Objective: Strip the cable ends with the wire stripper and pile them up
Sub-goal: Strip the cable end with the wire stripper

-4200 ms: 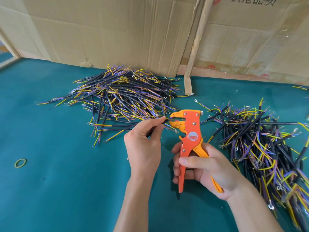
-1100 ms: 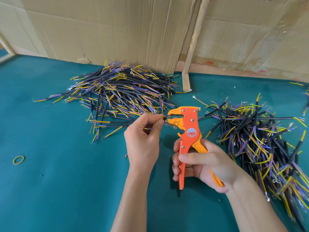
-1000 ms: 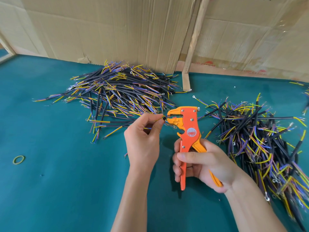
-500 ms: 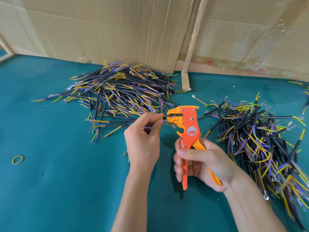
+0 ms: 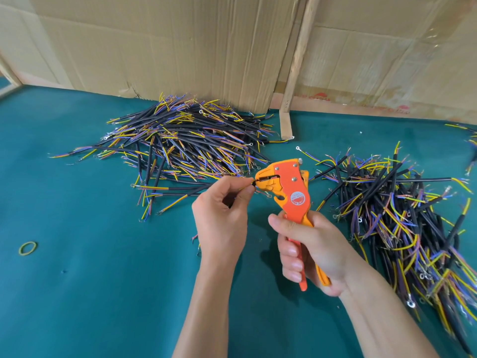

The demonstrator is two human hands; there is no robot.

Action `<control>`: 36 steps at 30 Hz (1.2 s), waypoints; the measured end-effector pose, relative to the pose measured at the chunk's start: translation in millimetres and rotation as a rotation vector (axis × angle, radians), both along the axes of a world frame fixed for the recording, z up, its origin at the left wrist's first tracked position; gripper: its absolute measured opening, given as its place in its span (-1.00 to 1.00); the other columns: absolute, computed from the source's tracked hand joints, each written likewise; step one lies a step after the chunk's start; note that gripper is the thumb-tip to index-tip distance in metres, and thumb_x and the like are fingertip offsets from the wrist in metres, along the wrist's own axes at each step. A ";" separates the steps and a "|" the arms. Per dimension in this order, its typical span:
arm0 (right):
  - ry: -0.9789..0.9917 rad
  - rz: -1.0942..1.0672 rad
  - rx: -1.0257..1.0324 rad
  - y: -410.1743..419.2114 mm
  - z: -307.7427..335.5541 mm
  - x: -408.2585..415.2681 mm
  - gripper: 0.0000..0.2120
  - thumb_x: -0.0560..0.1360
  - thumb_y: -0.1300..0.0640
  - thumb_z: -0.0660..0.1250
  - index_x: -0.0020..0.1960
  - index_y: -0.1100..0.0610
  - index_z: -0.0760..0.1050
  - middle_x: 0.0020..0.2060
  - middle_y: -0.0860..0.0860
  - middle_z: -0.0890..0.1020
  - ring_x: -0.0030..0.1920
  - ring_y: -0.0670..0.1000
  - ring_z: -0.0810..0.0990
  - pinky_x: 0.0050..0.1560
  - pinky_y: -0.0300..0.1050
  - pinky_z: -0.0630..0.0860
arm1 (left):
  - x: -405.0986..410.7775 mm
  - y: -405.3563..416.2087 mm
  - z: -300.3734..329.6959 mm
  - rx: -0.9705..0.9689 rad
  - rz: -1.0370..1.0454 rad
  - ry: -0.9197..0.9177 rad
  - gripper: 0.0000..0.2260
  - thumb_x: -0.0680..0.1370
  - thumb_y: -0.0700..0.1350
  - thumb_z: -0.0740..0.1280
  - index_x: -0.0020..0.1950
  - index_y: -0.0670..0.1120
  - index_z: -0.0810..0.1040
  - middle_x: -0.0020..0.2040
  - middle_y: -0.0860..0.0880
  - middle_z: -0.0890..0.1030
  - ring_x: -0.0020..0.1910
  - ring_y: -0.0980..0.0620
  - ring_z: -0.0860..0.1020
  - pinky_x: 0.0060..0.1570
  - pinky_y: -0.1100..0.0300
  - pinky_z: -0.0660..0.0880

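Observation:
My right hand (image 5: 313,250) grips the handles of an orange and yellow wire stripper (image 5: 289,189), held upright with its jaws pointing left. My left hand (image 5: 220,220) pinches a short black cable (image 5: 253,182) between thumb and forefinger, and the cable's end sits in the stripper's jaws. Most of that cable is hidden inside my hand. A large pile of black cables with yellow, blue and purple wires (image 5: 185,146) lies behind my left hand. A second pile of similar cables (image 5: 402,215) spreads out to the right of my right hand.
Everything lies on a teal felt table (image 5: 103,293). Cardboard sheets (image 5: 180,47) and a wooden slat (image 5: 296,63) stand along the back. A yellow rubber band (image 5: 28,248) lies at the left. A few more cables (image 5: 469,140) show at the right edge.
The stripper's handles have been squeezed closer together and its jaws have closed onto the cable end. Both hands stay in nearly the same place.

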State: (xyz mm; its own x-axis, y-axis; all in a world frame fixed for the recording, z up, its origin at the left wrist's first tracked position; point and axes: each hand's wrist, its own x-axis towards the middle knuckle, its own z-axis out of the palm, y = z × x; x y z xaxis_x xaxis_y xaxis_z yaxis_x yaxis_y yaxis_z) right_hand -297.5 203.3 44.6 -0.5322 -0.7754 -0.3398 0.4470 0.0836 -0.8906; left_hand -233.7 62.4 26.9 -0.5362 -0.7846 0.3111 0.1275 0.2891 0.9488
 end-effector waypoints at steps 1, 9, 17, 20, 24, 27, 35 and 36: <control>0.008 -0.003 0.002 -0.1 0.9 0.0 -0.71 0.42 0.03 0.51 -0.29 0.08 0.41 -0.49 0.07 0.32 -0.59 0.03 0.25 -0.53 -0.19 0.29 | -0.3 -0.1 0.0 0.010 -0.002 0.010 -0.84 0.52 -0.30 0.46 -0.10 -0.04 0.71 -0.32 0.14 0.65 -0.35 0.08 0.53 -0.28 0.20 0.47; -0.092 0.070 -0.126 10.0 5.1 -9.5 -0.83 0.43 0.17 0.50 -0.06 0.18 0.55 -0.25 0.26 0.55 -0.33 0.21 0.56 -0.28 0.10 0.59 | -2.4 1.4 -1.5 0.070 -0.032 0.055 -0.78 0.57 -0.31 0.40 -0.09 0.02 0.64 -0.24 0.05 0.71 -0.32 0.09 0.60 -0.25 0.25 0.53; -0.094 0.170 -0.107 17.5 3.1 -13.4 -0.68 0.39 0.20 0.52 0.10 0.26 0.57 -0.11 0.36 0.60 -0.21 0.29 0.61 -0.15 0.18 0.61 | -0.3 -1.3 0.6 0.172 -0.106 0.108 -0.91 0.60 -0.33 0.35 -0.01 -0.19 0.63 -0.26 -0.08 0.71 -0.37 0.17 0.57 -0.37 0.39 0.41; -0.098 0.169 -0.109 17.3 4.0 -13.2 -0.68 0.39 0.21 0.52 0.10 0.26 0.57 -0.11 0.36 0.60 -0.21 0.29 0.61 -0.15 0.18 0.61 | 1.3 -2.7 0.7 0.164 -0.124 0.091 -0.91 0.61 -0.30 0.35 0.00 -0.16 0.63 -0.28 -0.03 0.70 -0.39 0.16 0.54 -0.39 0.39 0.39; -0.087 0.205 -0.132 18.3 4.9 -13.2 -0.66 0.40 0.21 0.54 0.11 0.25 0.55 -0.12 0.35 0.59 -0.21 0.28 0.60 -0.14 0.17 0.60 | 1.2 -1.5 1.5 0.138 -0.132 0.078 -0.86 0.62 -0.30 0.34 -0.04 -0.09 0.63 -0.32 0.04 0.67 -0.40 0.20 0.54 -0.39 0.40 0.39; -0.071 0.214 -0.123 18.2 6.1 -12.8 -0.70 0.41 0.22 0.52 0.09 0.24 0.56 -0.14 0.33 0.58 -0.22 0.27 0.60 -0.15 0.16 0.60 | 1.1 -1.7 1.5 0.113 -0.126 0.074 -0.84 0.62 -0.29 0.34 -0.05 -0.05 0.63 -0.33 0.06 0.66 -0.40 0.18 0.52 -0.35 0.36 0.43; -0.083 0.215 -0.119 14.7 5.7 -11.1 -0.77 0.44 0.16 0.51 0.03 0.20 0.54 -0.24 0.25 0.55 -0.30 0.22 0.57 -0.22 0.13 0.60 | -0.2 -3.8 -1.9 0.109 -0.126 0.081 -0.86 0.62 -0.28 0.35 -0.05 -0.06 0.64 -0.33 0.04 0.65 -0.36 0.08 0.50 -0.31 0.21 0.46; -0.084 0.211 -0.113 14.9 5.3 -11.1 -0.76 0.44 0.15 0.51 0.02 0.20 0.53 -0.24 0.24 0.54 -0.31 0.21 0.56 -0.23 0.13 0.59 | -0.3 -3.8 -2.2 0.107 -0.127 0.082 -0.85 0.62 -0.27 0.36 -0.05 -0.06 0.64 -0.33 0.03 0.65 -0.36 0.07 0.50 -0.30 0.18 0.46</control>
State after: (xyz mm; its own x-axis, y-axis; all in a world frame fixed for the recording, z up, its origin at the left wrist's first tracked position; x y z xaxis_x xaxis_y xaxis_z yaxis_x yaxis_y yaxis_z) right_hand -308.6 218.2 49.9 -0.3284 -0.9020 -0.2804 0.5029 0.0843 -0.8602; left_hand -234.1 58.6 24.7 -0.6091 -0.7434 0.2764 0.2344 0.1642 0.9582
